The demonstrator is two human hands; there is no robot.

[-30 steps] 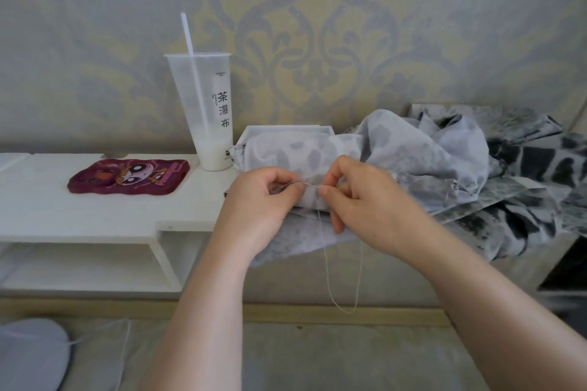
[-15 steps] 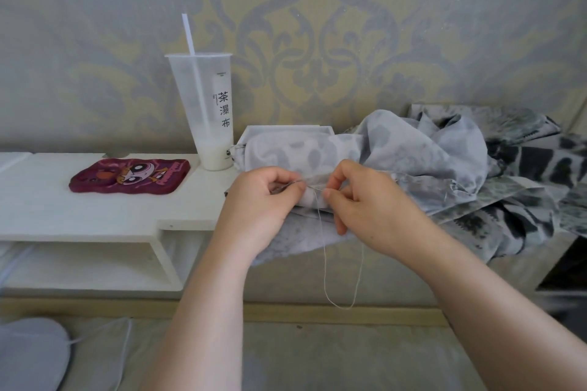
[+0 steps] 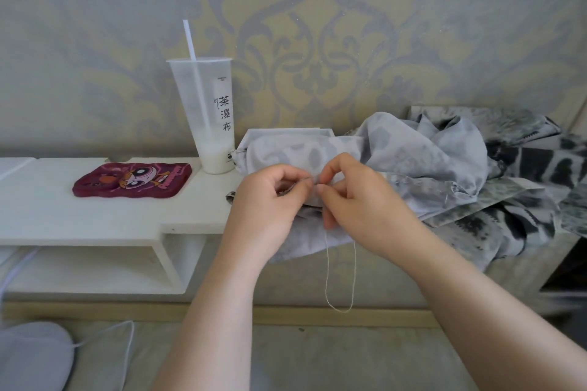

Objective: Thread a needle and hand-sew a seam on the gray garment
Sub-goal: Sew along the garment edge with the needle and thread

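Two bare forearms reach in from six o'clock and meet at the middle of the view. The left hand (image 3: 270, 200) is curled, thumb and forefinger pinching a fold of the gray garment (image 3: 428, 162). The right hand (image 3: 359, 200) sits just beside it at three o'clock, its fingers (image 3: 320, 189) bent, thumb and forefinger nipping the same fold; the fingertips of both hands nearly touch. Any needle there is too small to make out.

A pale thread (image 3: 341, 279) hangs in a loop from under the right hand toward six o'clock.

The garment lies bunched on the white worktop (image 3: 95, 216), draped over a white box (image 3: 286, 132) and spreading toward two o'clock, onto a black-and-white patterned cloth (image 3: 524, 168). At eleven o'clock stands a tall plastic cup (image 3: 203, 111) with a straw (image 3: 190, 38). At nine o'clock lies a dark red cartoon phone case (image 3: 133, 181).
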